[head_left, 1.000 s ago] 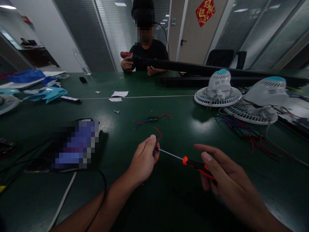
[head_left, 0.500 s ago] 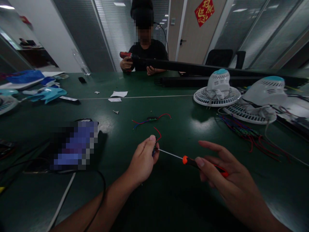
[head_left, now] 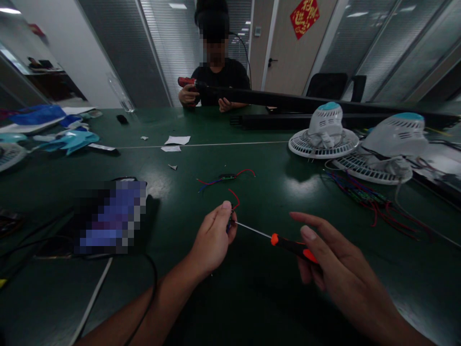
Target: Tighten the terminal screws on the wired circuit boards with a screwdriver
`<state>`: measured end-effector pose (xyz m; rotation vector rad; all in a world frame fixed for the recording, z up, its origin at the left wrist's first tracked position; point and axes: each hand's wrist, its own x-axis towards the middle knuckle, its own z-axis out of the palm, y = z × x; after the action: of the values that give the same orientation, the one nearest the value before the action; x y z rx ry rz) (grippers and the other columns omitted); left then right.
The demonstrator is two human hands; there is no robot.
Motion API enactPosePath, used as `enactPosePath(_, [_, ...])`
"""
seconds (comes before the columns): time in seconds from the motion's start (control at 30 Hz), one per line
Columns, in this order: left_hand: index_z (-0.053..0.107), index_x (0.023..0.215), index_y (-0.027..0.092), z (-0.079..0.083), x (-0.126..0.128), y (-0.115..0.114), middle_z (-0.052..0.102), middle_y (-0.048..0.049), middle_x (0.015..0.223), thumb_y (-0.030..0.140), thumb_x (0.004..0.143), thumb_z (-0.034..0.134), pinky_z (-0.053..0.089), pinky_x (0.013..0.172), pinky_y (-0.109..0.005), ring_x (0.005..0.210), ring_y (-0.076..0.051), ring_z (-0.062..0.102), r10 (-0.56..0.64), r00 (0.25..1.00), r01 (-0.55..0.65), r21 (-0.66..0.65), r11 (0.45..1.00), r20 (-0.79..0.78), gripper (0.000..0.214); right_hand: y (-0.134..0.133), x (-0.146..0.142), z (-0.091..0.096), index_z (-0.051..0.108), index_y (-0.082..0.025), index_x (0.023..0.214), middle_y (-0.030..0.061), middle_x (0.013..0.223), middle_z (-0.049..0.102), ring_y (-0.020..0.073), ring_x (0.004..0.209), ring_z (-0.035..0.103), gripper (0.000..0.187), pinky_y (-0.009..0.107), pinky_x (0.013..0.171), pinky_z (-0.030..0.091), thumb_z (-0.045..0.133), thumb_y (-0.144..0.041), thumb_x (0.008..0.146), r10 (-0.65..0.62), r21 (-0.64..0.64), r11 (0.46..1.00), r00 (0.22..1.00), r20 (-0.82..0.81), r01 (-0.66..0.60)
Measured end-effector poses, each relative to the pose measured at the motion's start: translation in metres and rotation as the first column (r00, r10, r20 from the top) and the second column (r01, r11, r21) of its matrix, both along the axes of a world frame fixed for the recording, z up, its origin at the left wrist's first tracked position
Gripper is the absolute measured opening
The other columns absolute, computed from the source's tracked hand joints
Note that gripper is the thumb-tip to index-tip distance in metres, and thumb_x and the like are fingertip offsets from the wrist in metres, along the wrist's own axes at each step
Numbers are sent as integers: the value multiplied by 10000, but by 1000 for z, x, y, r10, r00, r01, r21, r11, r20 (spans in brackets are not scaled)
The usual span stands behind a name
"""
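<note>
Between the thumb and fingers of my left hand (head_left: 212, 235) is a small circuit board (head_left: 230, 218), mostly covered by the fingers, with a red wire curving up from it. My right hand (head_left: 334, 259) grips a screwdriver (head_left: 291, 246) with a black and orange handle; its index finger is stretched out. The metal shaft points left and its tip meets the board at my left fingers. Beyond my hands a second small circuit board (head_left: 227, 177) with red and blue wires lies on the green table (head_left: 266, 197).
A blurred-out screen device (head_left: 111, 216) with black cables lies left. At right are several wired boards (head_left: 360, 194) and two white fan-like housings (head_left: 326, 127), (head_left: 396, 137). Across the table a person (head_left: 219, 77) holds a red power tool (head_left: 187, 82) against a long black bar (head_left: 288, 98).
My right hand has shifted its grip on the screwdriver, the thumb lifting and moving slightly right along the handle. The left hand and its board stay almost still.
</note>
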<state>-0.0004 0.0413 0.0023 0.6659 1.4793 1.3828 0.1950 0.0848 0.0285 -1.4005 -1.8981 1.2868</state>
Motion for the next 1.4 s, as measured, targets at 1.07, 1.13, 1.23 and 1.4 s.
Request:
enactPosePath(1.07, [505, 711, 181, -2, 0, 0, 394, 75, 487, 499, 907, 395, 258, 391, -175, 385, -50, 337, -6, 999, 6, 3, 1000, -32, 390, -2, -2, 3, 537, -195, 1181, -6, 603, 660, 165, 508, 607, 478, 244, 393, 446, 610, -493, 815, -14, 201, 979, 996, -93, 33])
enactPosePath(1.13, [507, 710, 180, -3, 0, 0, 394, 73, 488, 505, 904, 398, 255, 389, -174, 388, -51, 343, -11, 999, 11, 6, 1000, -41, 394, -2, -1, 2, 540, -198, 1197, -9, 597, 657, 158, 504, 595, 503, 240, 398, 443, 589, -533, 826, 3, 177, 984, 994, -106, 15])
enactPosePath(1.23, [504, 708, 181, -3, -1, 0, 387, 77, 480, 518, 898, 402, 253, 386, -176, 375, -48, 328, -23, 998, 24, 14, 1000, -52, 400, -2, 1, 0, 537, -206, 1241, -31, 522, 620, 139, 423, 532, 545, 236, 370, 415, 468, -606, 878, -10, 72, 997, 994, -111, 19])
enactPosePath(1.4, [498, 710, 181, -3, 0, 0, 381, 80, 470, 502, 910, 384, 253, 387, -177, 361, -44, 311, -39, 998, 40, 28, 999, -53, 394, 0, 1, -3, 537, -201, 1248, -49, 468, 585, 134, 394, 503, 530, 241, 367, 386, 471, -583, 887, -27, 60, 998, 998, -49, 30])
